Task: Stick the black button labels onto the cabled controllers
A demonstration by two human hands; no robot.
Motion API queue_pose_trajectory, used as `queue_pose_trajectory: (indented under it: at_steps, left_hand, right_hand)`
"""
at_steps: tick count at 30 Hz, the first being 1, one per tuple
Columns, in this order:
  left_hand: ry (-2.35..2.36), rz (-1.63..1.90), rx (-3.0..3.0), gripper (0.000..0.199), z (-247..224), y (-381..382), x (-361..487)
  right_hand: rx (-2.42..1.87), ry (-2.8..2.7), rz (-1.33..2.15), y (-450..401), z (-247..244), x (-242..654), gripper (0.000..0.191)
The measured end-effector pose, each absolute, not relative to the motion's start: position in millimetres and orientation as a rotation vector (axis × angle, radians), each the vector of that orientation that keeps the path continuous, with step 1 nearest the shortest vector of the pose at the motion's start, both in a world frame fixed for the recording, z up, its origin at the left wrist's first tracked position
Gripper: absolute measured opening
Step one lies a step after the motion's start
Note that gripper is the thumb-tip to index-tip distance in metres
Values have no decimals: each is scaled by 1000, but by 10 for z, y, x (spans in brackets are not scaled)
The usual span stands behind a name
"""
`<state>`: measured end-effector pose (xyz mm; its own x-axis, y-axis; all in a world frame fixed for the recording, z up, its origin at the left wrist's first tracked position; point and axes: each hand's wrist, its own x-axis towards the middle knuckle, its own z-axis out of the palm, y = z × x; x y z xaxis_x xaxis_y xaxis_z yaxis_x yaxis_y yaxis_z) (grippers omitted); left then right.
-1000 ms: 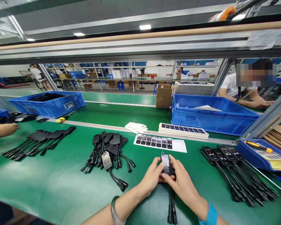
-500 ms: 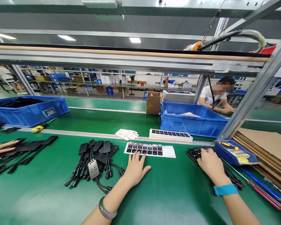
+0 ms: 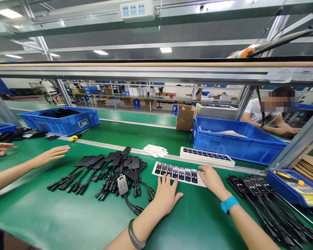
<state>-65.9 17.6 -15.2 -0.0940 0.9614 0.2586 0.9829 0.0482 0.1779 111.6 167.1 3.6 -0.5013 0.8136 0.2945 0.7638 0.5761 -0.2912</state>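
My left hand lies palm down with fingers spread. Its fingertips touch the lower edge of a white sheet of black stickers. At the sheet's right end is my right hand, its fingers stretched out and thumb apart, with nothing visible in it. A jumbled pile of black cabled devices lies left of the sheet; one with a grey face sits on top. To the right, several black cabled devices lie side by side, stickers on their faces.
A stack of sticker sheets and a white glove lie behind. Blue bins stand at the back; a small blue tray holds a cutter. Another person's hands reach in from the left. A metal frame crosses overhead.
My right hand has moved left from the stickered devices to the sheet's right end. The view has turned left. More black devices now lie beside the pile, near the other person's hand.
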Motion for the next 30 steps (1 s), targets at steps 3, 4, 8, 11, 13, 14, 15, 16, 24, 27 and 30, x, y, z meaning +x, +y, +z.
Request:
queue_pose_trajectory:
  at_steps: [3, 4, 8, 11, 13, 14, 15, 16, 24, 27, 30]
  left_hand:
    - [-2199, -360, -2029, 54, -175, 177, -648]
    - [-2198, -341, -2022, 54, -180, 177, -642]
    - [-2191, -340, -2008, 55, -169, 176, -607]
    - [-2182, -379, -1987, 55, -78, 188, -649]
    - [-2228, -407, -1883, 49, 42, 204, -772]
    - [-2273, -421, -1787, 47, 113, 209, -867]
    - [-2325, -438, -1668, 47, 183, 209, -982]
    - [-2381, -454, -1534, 48, 246, 203, -1111]
    - [-2582, -661, -1111, 64, 326, 88, -1770]
    - [-2571, -861, -1223, 62, 358, 105, -1632]
    - [-2539, -1117, -1477, 44, 385, 123, -1317]
  right_hand:
    - [-1211, -2315, 288, 1710, -71, 967, 25]
    - [-1187, -2280, 325, 1713, -83, 964, 23]
    - [-1112, -2078, 434, 1660, -12, 1107, 26]
    - [-1120, -1867, 484, 1523, 103, 1270, 35]
    - [-1122, -1726, 589, 1385, 149, 1357, 36]
    - [-1117, -1670, 654, 1309, 152, 1388, 36]
    - [-1113, -1629, 715, 1235, 140, 1410, 36]
    - [-1111, -1608, 764, 1167, 115, 1422, 36]
    - [-1034, -1679, 921, 933, -88, 1370, 35]
    - [-1017, -1679, 943, 871, -35, 1358, 32]
    - [-965, -1666, 992, 791, 22, 1350, 28]
